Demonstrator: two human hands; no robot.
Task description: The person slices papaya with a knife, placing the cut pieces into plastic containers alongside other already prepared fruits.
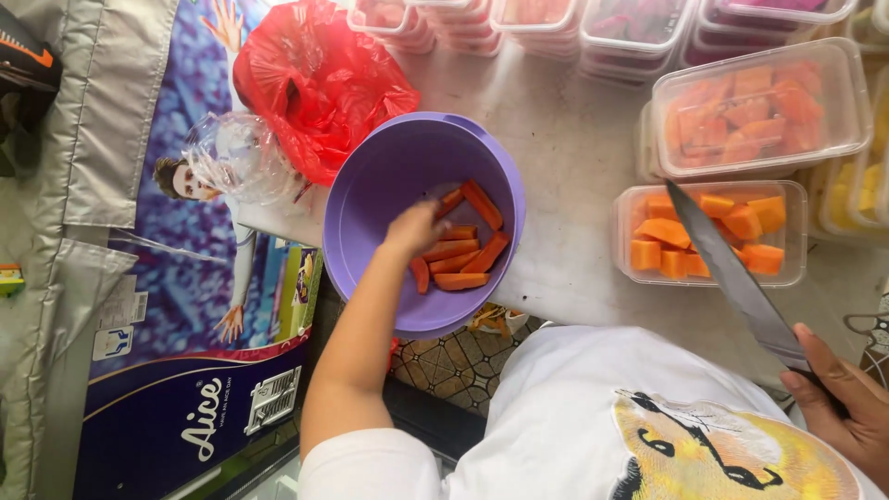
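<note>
At the far left edge we see grey fabric (88, 139) draped over a printed blue banner (185, 306) w/ a clear crumpled plastic bag (231, 157) lying on it. Next to that, a red plastic bag (315, 79) sits at the tabletop's (574, 157) left corner, touching the rim of the purple tub (370, 194). The tub stands at the near-left edge of the tabletop, partly overhanging it.

Our left hand (415, 227) reaches down into the tub, fingers curled among the orange papaya strips (463, 255) on its bottom. It touches the strips, but we can't tell if it's actually gripping one; fingers are hidden from above.

Further right, near the front edge, an open clear container (708, 236) holds papaya chunks. Behind it sits a lidded container (759, 109) of similar chunks, stacked on another. Along the back edge run more lidded boxes (546, 18) w/ pink and purple fruit; yellow fruit boxes at the far right edge.

Our right hand (838, 403), bottom-right corner, is wrapped tight round the handle of a long knife (732, 278), thumb along the blade base. The blade slants up-left, tip over the open container.
</note>
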